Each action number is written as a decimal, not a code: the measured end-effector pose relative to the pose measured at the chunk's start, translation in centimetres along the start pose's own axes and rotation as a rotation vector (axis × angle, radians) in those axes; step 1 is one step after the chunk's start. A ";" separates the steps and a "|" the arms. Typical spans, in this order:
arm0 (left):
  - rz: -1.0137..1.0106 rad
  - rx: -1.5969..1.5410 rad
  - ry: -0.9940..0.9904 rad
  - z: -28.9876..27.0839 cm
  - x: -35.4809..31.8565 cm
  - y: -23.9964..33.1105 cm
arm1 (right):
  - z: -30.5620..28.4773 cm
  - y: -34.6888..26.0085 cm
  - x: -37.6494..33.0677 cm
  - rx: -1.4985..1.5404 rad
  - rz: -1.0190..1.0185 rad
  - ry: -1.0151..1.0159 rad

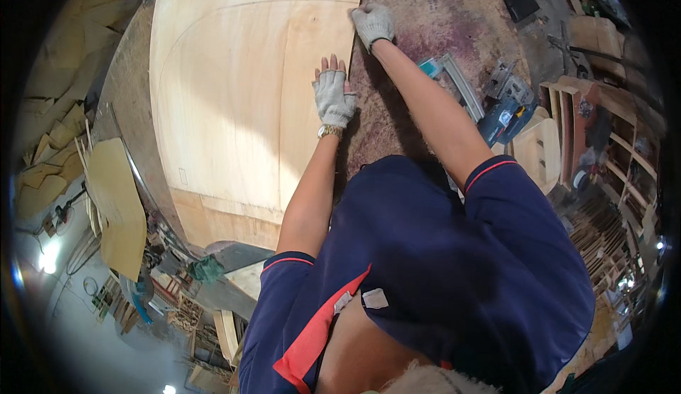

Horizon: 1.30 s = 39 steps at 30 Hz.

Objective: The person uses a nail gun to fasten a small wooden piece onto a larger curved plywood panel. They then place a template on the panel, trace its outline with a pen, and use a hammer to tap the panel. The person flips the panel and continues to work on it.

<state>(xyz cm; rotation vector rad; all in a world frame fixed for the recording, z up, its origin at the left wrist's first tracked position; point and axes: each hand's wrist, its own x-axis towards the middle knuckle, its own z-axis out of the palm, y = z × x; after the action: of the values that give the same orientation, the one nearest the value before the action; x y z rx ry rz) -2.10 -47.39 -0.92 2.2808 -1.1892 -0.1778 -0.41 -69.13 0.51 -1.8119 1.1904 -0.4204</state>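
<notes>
left hand, right hand flat, fingers spread on plywood sheet edge — long axis running away from person.

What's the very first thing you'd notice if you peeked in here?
A big pale plywood sheet on the stained workbench, with a curved pencil line across it. Both gloved hands press flat near its right edge: left hand lower, right hand by the far corner. A blue power saw sits right.

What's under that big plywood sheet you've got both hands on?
The plywood sheet lies on a worn, stained workbench, whose bare top shows to its right. The left hand and right hand press on its right edge. Whatever lies beneath the sheet's middle is covered.
</notes>
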 end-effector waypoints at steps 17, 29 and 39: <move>-0.032 0.040 -0.341 -6.6 -7.9 -1.4 | 3.0 4.4 4.8 0.146 0.057 -0.069; -0.625 0.113 0.122 -8.4 -28.5 6.0 | 3.2 5.1 6.3 0.238 0.001 -0.165; -1.636 -0.554 0.960 -12.8 -53.8 -1.5 | -16.5 3.3 -13.7 -0.581 -0.269 0.081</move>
<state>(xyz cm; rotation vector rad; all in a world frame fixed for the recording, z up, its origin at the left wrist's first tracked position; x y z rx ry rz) -28.65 1.02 1.81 1.7907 1.1481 0.0302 -19.99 -66.00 9.20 -2.4936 1.2066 -0.3180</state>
